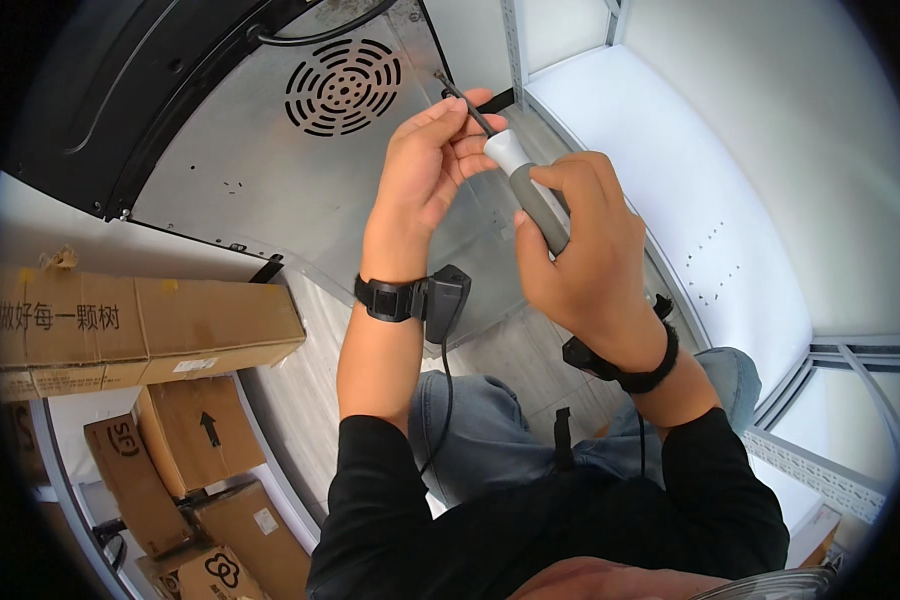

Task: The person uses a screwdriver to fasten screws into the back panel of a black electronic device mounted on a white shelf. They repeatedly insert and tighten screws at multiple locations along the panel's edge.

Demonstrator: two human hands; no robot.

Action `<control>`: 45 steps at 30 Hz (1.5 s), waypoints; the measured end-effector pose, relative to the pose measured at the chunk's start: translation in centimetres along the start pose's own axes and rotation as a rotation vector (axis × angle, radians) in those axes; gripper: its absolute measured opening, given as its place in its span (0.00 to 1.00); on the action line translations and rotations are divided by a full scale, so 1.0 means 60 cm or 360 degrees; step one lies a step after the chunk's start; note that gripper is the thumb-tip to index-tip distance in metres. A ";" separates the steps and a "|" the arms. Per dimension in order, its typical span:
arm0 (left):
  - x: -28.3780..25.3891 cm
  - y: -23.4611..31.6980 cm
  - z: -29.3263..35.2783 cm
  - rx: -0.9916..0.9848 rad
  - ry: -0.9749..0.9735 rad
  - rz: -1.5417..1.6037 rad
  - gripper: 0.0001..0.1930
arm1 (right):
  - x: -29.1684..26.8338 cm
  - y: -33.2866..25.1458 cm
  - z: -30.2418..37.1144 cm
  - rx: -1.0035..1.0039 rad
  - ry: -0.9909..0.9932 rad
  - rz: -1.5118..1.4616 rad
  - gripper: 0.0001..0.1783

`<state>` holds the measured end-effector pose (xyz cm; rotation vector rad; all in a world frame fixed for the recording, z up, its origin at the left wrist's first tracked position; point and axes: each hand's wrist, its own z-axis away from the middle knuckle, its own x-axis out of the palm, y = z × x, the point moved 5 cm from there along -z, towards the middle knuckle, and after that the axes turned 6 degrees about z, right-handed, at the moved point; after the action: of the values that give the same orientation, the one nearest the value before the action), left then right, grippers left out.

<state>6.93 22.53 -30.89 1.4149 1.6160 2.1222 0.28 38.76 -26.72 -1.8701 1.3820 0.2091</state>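
Observation:
My right hand (pixel 590 245) is wrapped around the grey handle of a screwdriver (pixel 540 205) with a pale collar. Its dark shaft slants up and to the left, away from me. Around that shaft, close to the tip, the fingers of my left hand (pixel 428 155) are pinched. At the tip there may be a small screw, too small to make out. The tip lies at the edge of a bare metal panel (pixel 260 180) of a large appliance. A round slotted vent (pixel 344 90) is cut into the panel.
A black cable (pixel 325 38) runs along the black part of the appliance (pixel 80 110). White shelving (pixel 660 130) stands to the right. Cardboard boxes (pixel 205 310) are stacked on a rack at the left. Both wrists wear strapped devices (pixel 448 300) with cords.

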 end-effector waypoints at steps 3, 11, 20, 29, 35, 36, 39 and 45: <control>-0.004 0.002 -0.002 0.0019 0.0102 -0.0093 0.15 | 0.000 0.001 0.001 0.0037 -0.0073 -0.0040 0.23; -0.018 -0.006 -0.012 0.0019 0.0210 -0.0086 0.09 | 0.000 0.006 0.032 0.0094 -0.0144 -0.0429 0.30; -0.008 0.002 -0.007 -0.0035 0.0069 -0.0089 0.10 | 0.012 0.021 0.040 0.0270 -0.0160 -0.0383 0.23; -0.017 -0.003 -0.015 0.0056 0.0241 -0.0172 0.09 | 0.018 0.038 0.041 0.0636 -0.0584 -0.0663 0.23; -0.014 -0.006 -0.024 0.0120 0.0367 -0.0159 0.10 | 0.006 0.029 0.043 0.0176 -0.0111 -0.0162 0.26; -0.013 -0.007 -0.022 0.0118 0.0394 -0.0179 0.10 | 0.009 0.031 0.044 0.0170 -0.0099 -0.0191 0.24; -0.008 -0.007 -0.020 0.0121 0.0361 -0.0182 0.10 | 0.016 0.038 0.044 0.0249 -0.0071 -0.0332 0.20; -0.006 -0.002 -0.015 0.0065 0.0154 -0.0165 0.08 | 0.020 0.059 0.042 0.0668 -0.0426 -0.0571 0.16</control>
<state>6.44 21.71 -31.19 1.2283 1.7363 2.1413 -1.53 39.21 -30.80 -1.6292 0.8167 -0.0144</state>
